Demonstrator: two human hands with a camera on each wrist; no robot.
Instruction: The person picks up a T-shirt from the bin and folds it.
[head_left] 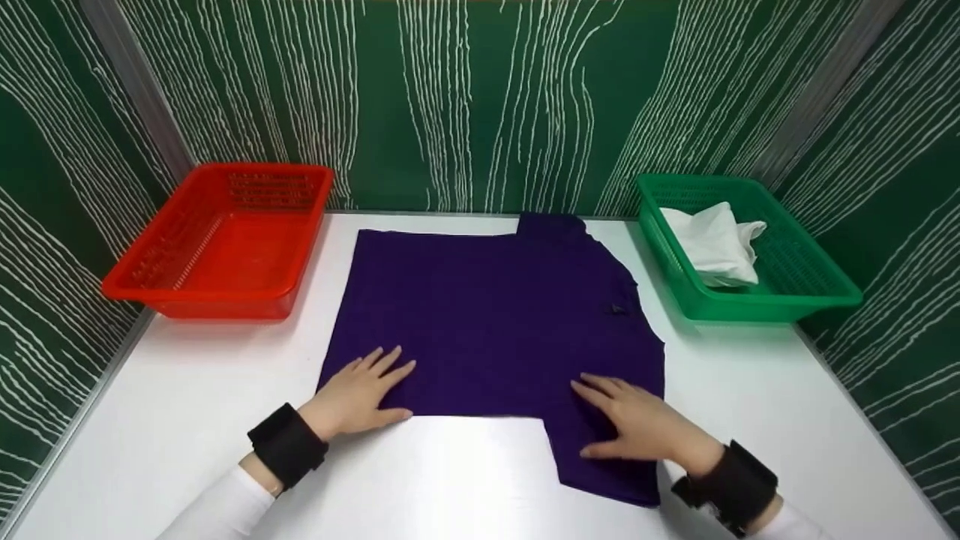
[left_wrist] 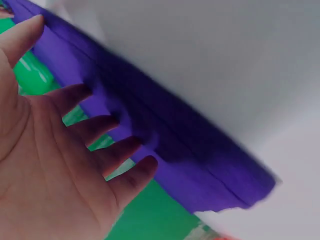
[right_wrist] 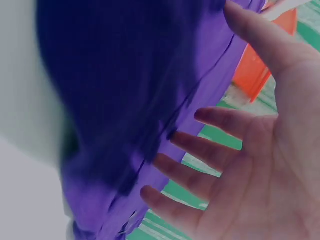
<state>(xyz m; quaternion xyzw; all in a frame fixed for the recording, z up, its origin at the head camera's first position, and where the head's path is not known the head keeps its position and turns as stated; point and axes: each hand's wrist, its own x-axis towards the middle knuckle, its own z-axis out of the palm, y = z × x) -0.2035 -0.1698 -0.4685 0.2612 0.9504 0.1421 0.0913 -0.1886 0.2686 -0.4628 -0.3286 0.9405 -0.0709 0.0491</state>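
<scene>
A purple T-shirt (head_left: 480, 315) lies spread flat on the white table, its hem toward the left and its neckline and sleeves toward the right. My left hand (head_left: 361, 394) touches the shirt's near hem corner with fingers spread and straight. Over by the near sleeve, my right hand (head_left: 637, 420) rests on the cloth, its fingers also extended. Both wrist views show the fingertips right at the purple fabric, with the left palm (left_wrist: 55, 160) and the right palm (right_wrist: 260, 175) facing the camera and holding nothing.
A red plastic basket (head_left: 217, 296) stands at the back left with nothing seen inside. At the back right, a green basket (head_left: 780, 307) contains a crumpled white cloth (head_left: 712, 244). Green walls with white streaks (head_left: 487, 105) enclose the white table (head_left: 465, 480) at the back and sides.
</scene>
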